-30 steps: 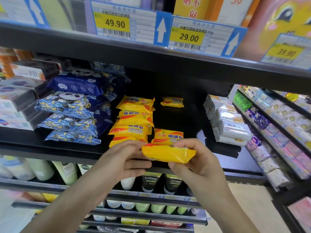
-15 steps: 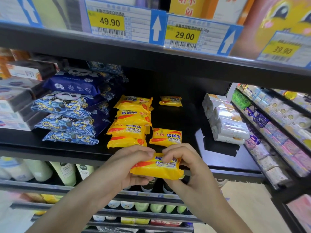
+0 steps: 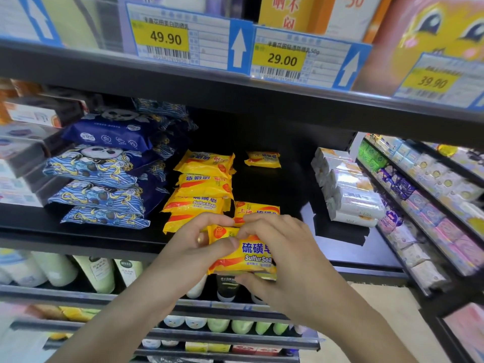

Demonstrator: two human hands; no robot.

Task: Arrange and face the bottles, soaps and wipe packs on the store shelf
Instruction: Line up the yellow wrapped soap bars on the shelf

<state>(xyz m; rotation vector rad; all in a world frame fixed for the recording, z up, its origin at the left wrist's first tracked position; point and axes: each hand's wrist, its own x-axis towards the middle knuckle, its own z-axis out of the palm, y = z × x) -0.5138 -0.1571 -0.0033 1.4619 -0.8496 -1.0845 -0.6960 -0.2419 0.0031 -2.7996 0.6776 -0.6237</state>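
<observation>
A yellow sulfur soap pack (image 3: 245, 255) is held label-up just in front of the black shelf (image 3: 78, 231). My left hand (image 3: 195, 243) grips its left end, thumb across the top. My right hand (image 3: 281, 247) grips its right end, fingers over the top and thumb beneath. Behind it a stack of yellow soap packs (image 3: 203, 189) rises on the shelf, the upper ones with text upside down. One soap (image 3: 255, 210) lies just behind my hands and another soap (image 3: 262, 159) sits at the back. Blue wipe packs (image 3: 97, 179) are stacked to the left.
White wrapped soaps (image 3: 351, 189) are piled at the shelf's right. Boxes (image 3: 23, 153) stand at the far left. Bottles and tubes (image 3: 99, 273) fill the lower shelves. Price tags (image 3: 183, 35) hang on the shelf above. A side rack (image 3: 432, 200) of packets runs along the right.
The soap pack has turned from edge-on to label facing up in both hands, and it has moved down and slightly toward the shelf front.
</observation>
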